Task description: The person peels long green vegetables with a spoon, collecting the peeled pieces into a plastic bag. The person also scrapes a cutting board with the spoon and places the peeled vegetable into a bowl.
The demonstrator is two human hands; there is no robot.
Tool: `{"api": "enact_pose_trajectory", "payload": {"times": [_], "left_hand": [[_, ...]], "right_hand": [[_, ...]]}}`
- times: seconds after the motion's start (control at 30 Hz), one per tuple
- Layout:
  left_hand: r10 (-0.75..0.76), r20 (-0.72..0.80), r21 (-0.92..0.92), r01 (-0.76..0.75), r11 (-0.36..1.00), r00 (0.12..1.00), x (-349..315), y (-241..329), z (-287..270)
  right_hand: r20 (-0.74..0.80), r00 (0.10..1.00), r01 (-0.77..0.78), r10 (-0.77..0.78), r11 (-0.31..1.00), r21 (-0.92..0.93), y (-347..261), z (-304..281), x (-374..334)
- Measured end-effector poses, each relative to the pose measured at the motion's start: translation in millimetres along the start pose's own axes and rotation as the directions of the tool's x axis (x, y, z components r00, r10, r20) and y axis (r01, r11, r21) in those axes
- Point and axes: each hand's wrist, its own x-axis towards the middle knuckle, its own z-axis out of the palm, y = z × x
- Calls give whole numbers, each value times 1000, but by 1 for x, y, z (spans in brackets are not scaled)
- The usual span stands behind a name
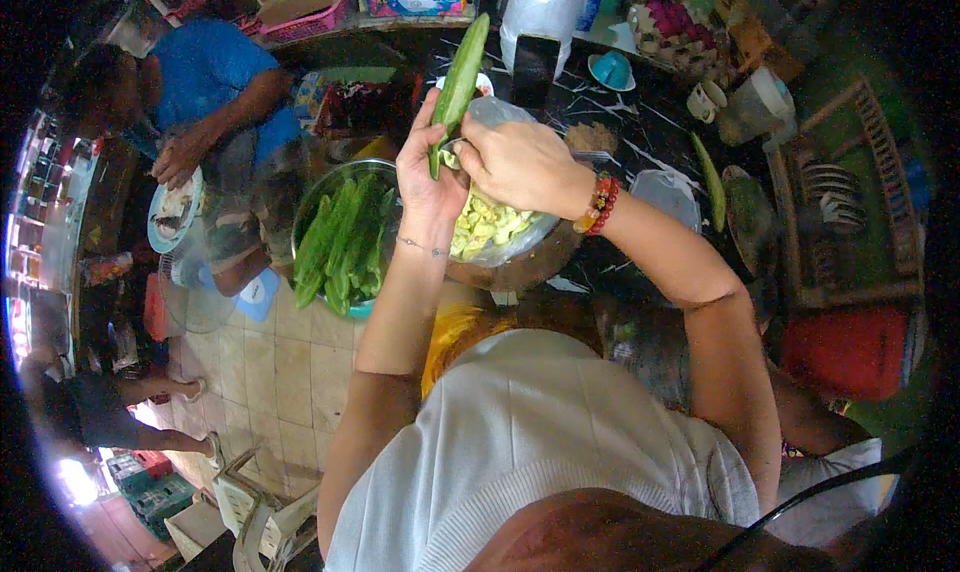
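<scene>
My left hand (428, 167) is closed around a long green cucumber (462, 77), held tilted upright with its pale, cut-looking side showing. Close against its lower end, my right hand (525, 162) has its fingers curled in; a small dark edge shows by the fingertips, but what they grip is too hidden to name. Beneath both hands, pale yellow-green pieces (487, 227) fill a bowl lined with clear plastic (535, 234). To the left of my left wrist stands a basin (352, 310) heaped with long green cucumbers (340, 232).
On the dark marbled table lie another cucumber (710, 182) and a clear plastic container (667, 197). A blue bowl (611, 71) and a cup (706, 100) stand farther back. A wooden rack (855, 197) is at right. At left, a person in blue (215, 82) holds a plate (165, 222).
</scene>
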Motion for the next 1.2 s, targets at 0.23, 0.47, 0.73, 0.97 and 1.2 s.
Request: {"api": "enact_pose_trajectory", "payload": {"times": [0.23, 0.47, 0.73, 0.97, 1.2], "left_hand": [[-105, -23, -20, 105, 994, 994, -4, 6, -1], [-96, -78, 96, 103, 990, 992, -4, 5, 3], [34, -121, 26, -31, 999, 992, 5, -9, 1], [188, -61, 161, -177, 971, 980, 18, -10, -23], [231, -213, 207, -187, 960, 949, 8, -2, 3]], "right_hand": [[-35, 999, -21, 18, 996, -91, 3, -1, 5], [-25, 988, 148, -152, 980, -136, -7, -1, 1], [70, 989, 136, -133, 990, -42, -12, 1, -9], [136, 990, -72, 40, 969, 238, -7, 11, -12], [237, 970, -169, 53, 848, 503, 20, 22, -11]]}}
